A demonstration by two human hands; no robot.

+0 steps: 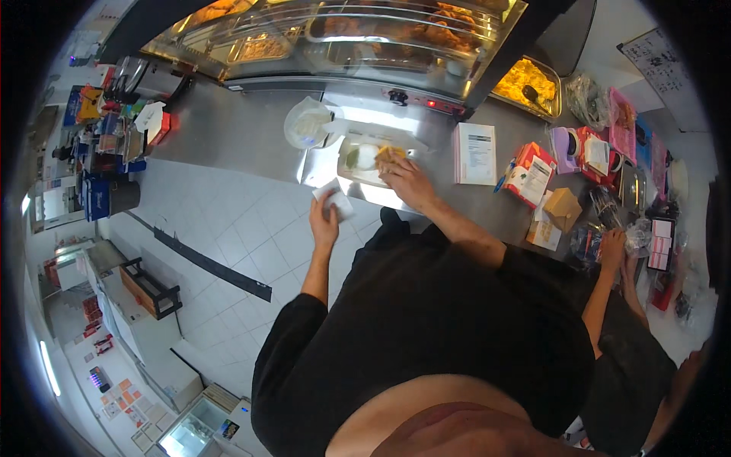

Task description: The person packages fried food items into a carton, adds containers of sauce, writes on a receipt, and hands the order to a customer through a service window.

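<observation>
My left hand [323,224] pinches a white paper square [337,200], likely a napkin, in front of the counter edge. On the steel counter lies an open takeaway box [374,178] with its lid raised at the back. Inside it are a white mound of rice [364,156] and a green piece of food [352,159]. My right hand [410,181] has its fingers on a yellow-brown food piece [390,154] at the box's right side, partly hiding it. Left of the box stands a translucent plastic tub [307,124] with pale contents, perhaps rice.
A heated glass display case [342,51] borders the counter's back. To the right are a tray of yellow food [528,88] with a spoon, a stack of printed sheets [476,154], and a red box [530,174]. A co-worker's hands [614,248] handle plastic-wrapped items close by on my right.
</observation>
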